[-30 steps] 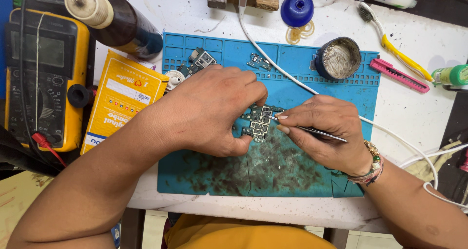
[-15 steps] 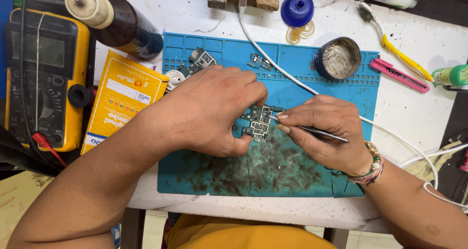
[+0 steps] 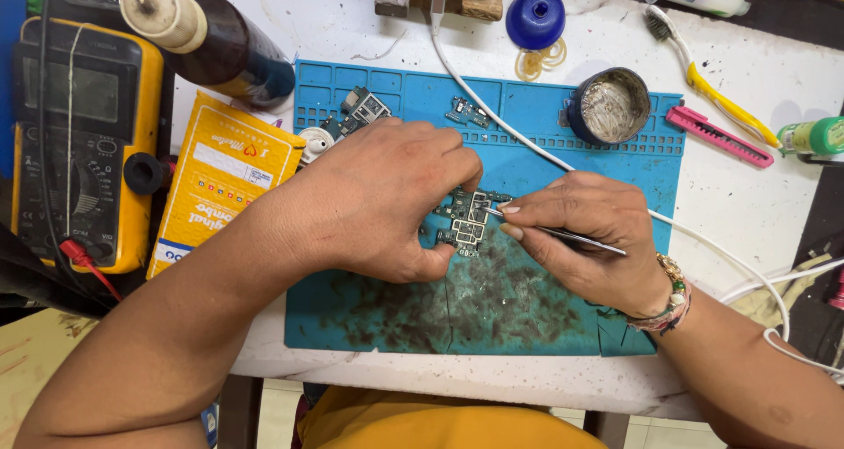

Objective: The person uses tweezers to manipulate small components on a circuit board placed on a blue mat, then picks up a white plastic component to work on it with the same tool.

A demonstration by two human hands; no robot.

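Note:
A small green circuit board (image 3: 467,217) lies in the middle of a stained blue work mat (image 3: 527,317). My left hand (image 3: 387,194) presses on the board's left side and holds it steady with the fingertips. My right hand (image 3: 589,238) pinches thin metal tweezers (image 3: 563,234), whose tip touches the board's upper right part. A beaded bracelet sits on my right wrist.
A yellow multimeter (image 3: 75,141) stands at the left, beside a yellow packet (image 3: 220,181) and a dark bottle (image 3: 220,49). On the mat lie loose small boards (image 3: 360,111), a round tin (image 3: 609,106) and a white cable (image 3: 703,247). Toothbrush (image 3: 703,71), pink cutter (image 3: 716,135), blue cap (image 3: 536,17) lie behind.

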